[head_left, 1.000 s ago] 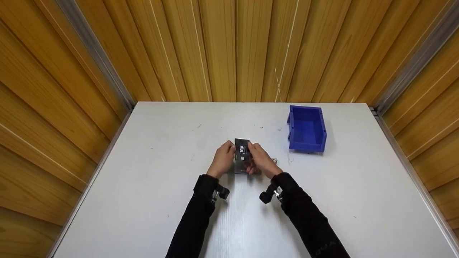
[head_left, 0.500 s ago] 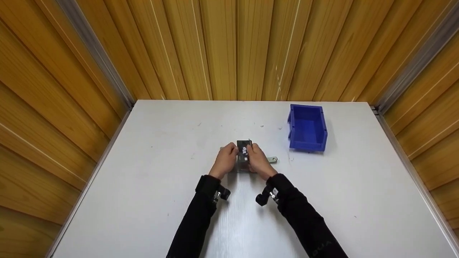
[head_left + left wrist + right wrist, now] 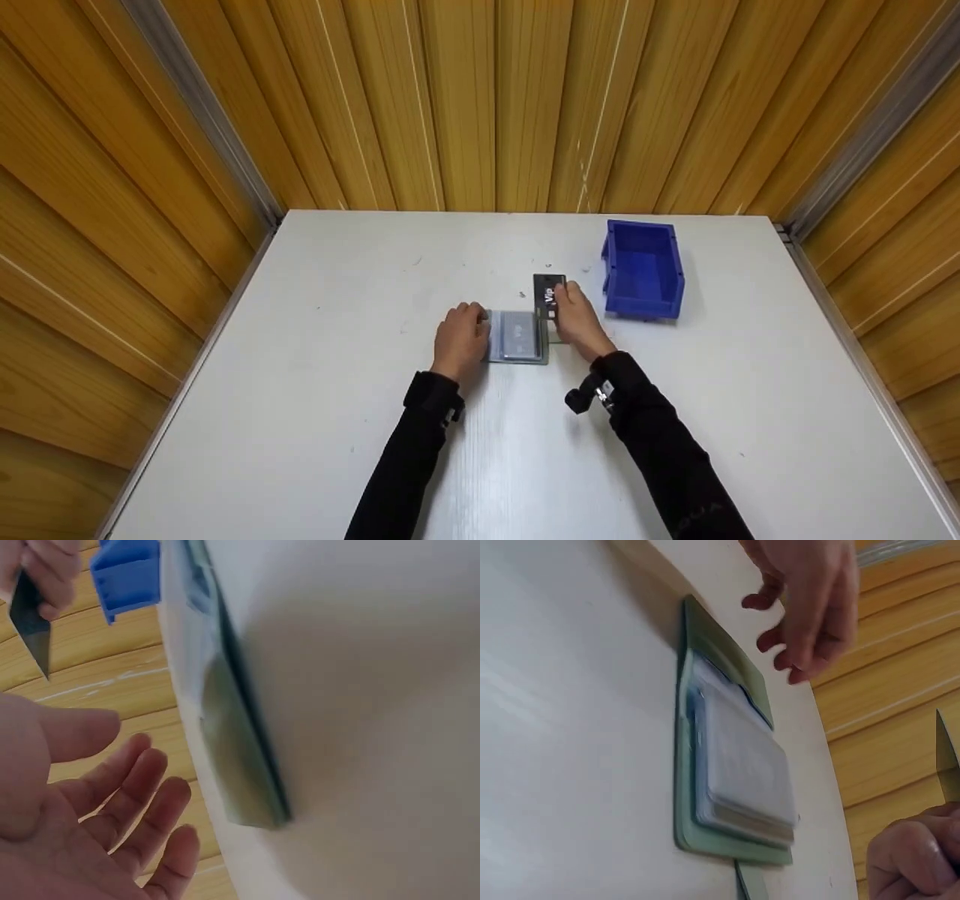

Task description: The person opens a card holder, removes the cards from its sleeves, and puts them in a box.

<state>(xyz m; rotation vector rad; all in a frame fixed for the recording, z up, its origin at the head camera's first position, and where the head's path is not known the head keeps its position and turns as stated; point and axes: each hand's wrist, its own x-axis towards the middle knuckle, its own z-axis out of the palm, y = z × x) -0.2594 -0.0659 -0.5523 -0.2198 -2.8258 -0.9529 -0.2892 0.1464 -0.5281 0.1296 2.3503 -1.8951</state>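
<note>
My two forearms, in black sleeves [image 3: 397,465], reach forward from the near edge over a white bench [image 3: 285,420]. At the middle lies a green card holder [image 3: 720,641], flat and spread open, its clear plastic sleeves [image 3: 750,765] stacked and facing up. A narrow green strap [image 3: 751,881] sticks out at its right side. My left hand [image 3: 459,341] is at the holder's left edge; the wrist views show it raised just clear of the holder, fingers loosely bent and spread, grasping nothing. My right hand [image 3: 581,321] pinches a dark card [image 3: 545,298] marked "Vip", thumb on its face, lifted just beyond the holder's far right corner. Farther off to the right stands a blue bin [image 3: 643,307], and behind the bench rises a wood-look wall [image 3: 525,105].

I judge the step to be handling this one card, clear of its holder; whether it is coming out or going in, I cannot tell. The next move seems to call for keeping the pinch firm, and for my free hand to steady the floppy sleeves if the card must go in.
</note>
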